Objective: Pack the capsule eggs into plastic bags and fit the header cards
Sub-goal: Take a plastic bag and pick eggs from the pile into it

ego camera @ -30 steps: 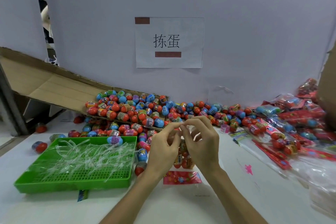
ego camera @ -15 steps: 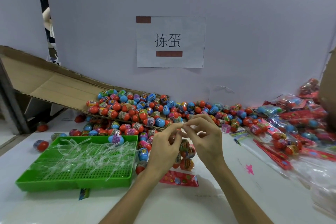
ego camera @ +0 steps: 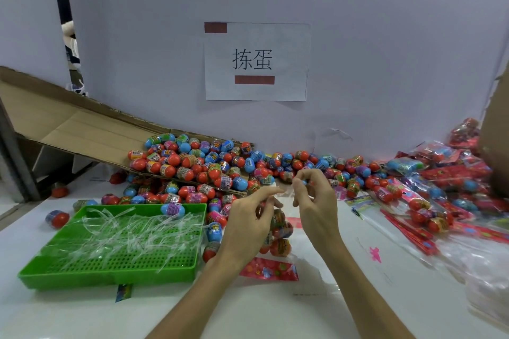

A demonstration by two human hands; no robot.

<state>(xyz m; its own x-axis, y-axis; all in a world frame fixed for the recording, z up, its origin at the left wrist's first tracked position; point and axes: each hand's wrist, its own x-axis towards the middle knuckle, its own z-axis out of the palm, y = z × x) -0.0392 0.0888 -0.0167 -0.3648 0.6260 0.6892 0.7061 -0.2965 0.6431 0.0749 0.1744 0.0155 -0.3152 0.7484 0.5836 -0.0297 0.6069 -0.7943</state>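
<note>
Bagged eggs (ego camera: 278,231) half behind left hand (ego camera: 248,224); right hand (ego camera: 314,201) pinch unclear.

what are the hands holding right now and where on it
A clear bag of capsule eggs, by its top edge: left hand and right hand each pinch the film there. The exact grip is blurred.

The near table (ego camera: 261,316) lies bare, so a hand can pass from the front edge up to the card (ego camera: 270,270). The tray (ego camera: 110,278) blocks the left, loose eggs (ego camera: 209,170) fill the back up to the wall, and packs (ego camera: 440,201) crowd the right.
</note>
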